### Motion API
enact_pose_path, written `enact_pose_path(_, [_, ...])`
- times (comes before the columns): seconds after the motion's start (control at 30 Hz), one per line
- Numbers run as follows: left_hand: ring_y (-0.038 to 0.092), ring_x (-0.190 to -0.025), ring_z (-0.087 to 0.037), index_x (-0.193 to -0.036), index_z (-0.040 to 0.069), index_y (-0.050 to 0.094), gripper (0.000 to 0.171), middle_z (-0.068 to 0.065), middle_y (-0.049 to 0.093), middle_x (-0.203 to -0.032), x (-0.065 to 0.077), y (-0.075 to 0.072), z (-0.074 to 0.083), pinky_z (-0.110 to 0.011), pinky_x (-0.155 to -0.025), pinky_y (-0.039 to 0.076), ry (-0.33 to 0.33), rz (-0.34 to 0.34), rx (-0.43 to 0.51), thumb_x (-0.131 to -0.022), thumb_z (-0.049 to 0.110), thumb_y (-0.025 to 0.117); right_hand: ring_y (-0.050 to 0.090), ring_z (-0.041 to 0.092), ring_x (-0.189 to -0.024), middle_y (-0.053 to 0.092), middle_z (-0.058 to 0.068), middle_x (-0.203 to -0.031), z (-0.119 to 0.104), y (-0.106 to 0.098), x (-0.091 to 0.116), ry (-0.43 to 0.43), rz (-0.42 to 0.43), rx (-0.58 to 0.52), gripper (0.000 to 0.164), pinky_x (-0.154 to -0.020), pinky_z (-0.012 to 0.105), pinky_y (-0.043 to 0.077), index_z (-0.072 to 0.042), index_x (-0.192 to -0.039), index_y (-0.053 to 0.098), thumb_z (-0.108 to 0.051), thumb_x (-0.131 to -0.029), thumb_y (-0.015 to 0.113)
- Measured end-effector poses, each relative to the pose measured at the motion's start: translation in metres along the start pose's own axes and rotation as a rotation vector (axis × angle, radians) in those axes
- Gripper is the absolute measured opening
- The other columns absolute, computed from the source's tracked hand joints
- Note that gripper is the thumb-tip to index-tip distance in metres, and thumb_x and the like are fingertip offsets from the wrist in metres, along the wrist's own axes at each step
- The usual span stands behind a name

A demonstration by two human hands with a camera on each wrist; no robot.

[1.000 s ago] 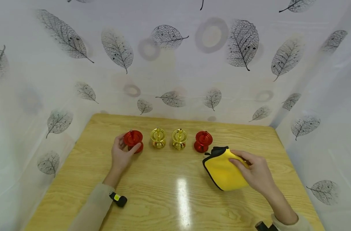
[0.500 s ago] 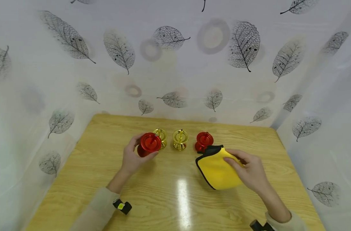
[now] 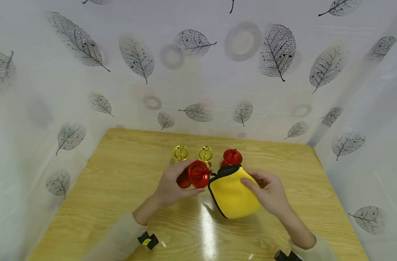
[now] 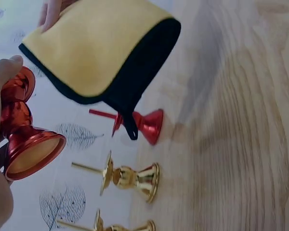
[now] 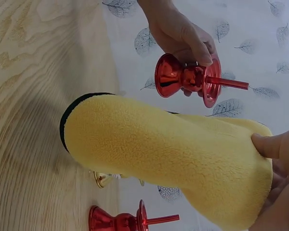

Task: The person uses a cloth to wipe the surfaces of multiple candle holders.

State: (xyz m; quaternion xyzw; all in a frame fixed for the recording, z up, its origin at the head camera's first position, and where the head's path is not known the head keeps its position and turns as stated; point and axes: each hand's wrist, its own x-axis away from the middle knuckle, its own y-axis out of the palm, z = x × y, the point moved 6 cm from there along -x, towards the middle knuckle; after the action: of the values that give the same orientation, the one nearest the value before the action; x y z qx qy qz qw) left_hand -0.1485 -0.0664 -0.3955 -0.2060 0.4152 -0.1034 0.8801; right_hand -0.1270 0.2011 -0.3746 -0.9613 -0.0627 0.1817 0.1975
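In the head view, the left hand (image 3: pixel 170 186) grips a tilted red holder (image 3: pixel 198 174), its fingers curled round it, near of two gold holders (image 3: pixel 181 153); just right, the right hand (image 3: pixel 270 192) pinches a yellow cloth (image 3: pixel 234 195). The left wrist view shows the red holder clear of the table (image 4: pixel 245 159); the right, the thumb (image 5: pixel 267 146) on the yellow cloth.

"What fills the gap between the left hand (image 3: pixel 169 188) and the right hand (image 3: pixel 270 192)?"

"The tilted red candle holder (image 3: pixel 198 175) in the left fingers and the yellow cloth (image 3: pixel 234 194) in the right nearly close it."

"And beyond the fingers?"

"One gold candle holder (image 3: pixel 181 154), another gold candle holder (image 3: pixel 205 155) and, behind the cloth, the standing red candle holder (image 3: pixel 232 157) make a row. Leftward of the left fingers, the wooden tabletop (image 3: pixel 113 188) leaves wide room to pass."
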Motion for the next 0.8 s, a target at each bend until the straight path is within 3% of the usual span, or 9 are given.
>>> enact_pose_path(0.2, [0.065,-0.099,-0.015,-0.13,0.006,0.058,0.082,-0.004,0.07,-0.114,-0.004,0.015,0.018,-0.022,-0.083,0.055,0.074,-0.065,-0.114,-0.062,0.037,0.091,0.062,0.008,-0.062,0.076,0.006,-0.095,0.002,0.005,-0.002,0.047,-0.026,-0.03,0.025,-0.052,0.023,0.052,-0.006,-0.111,0.071,-0.005,-0.086,0.07])
enact_pose_path(0.4, [0.063,-0.095,-0.013,-0.131,0.007,0.058,0.084,-0.001,0.07,-0.107,-0.005,0.027,0.026,-0.022,-0.08,0.054,0.151,-0.109,-0.273,-0.062,0.044,0.089,0.068,0.011,-0.068,0.077,-0.001,-0.097,0.003,0.012,-0.003,0.087,-0.125,-0.108,0.021,-0.057,0.028,0.057,-0.004,-0.11,0.071,-0.007,-0.089,0.068])
enact_pose_path(0.6, [0.063,-0.094,-0.012,-0.133,0.009,0.057,0.085,0.001,0.069,-0.108,-0.005,0.034,0.025,-0.025,-0.083,0.052,0.183,-0.155,-0.362,-0.062,0.047,0.087,0.07,0.012,-0.073,0.076,0.005,-0.099,0.001,0.017,0.0,0.075,-0.211,-0.139,0.019,-0.06,0.03,0.058,-0.005,-0.109,0.07,-0.007,-0.091,0.065])
enact_pose_path(0.8, [0.064,-0.094,-0.012,-0.131,0.01,0.059,0.086,0.001,0.07,-0.112,-0.01,0.039,0.031,-0.026,-0.083,0.051,0.227,-0.217,-0.41,-0.061,0.052,0.087,0.064,0.005,-0.071,0.073,0.01,-0.101,-0.003,0.024,0.0,0.025,-0.288,-0.129,0.021,-0.055,0.025,0.054,-0.006,-0.112,0.069,-0.005,-0.092,0.063])
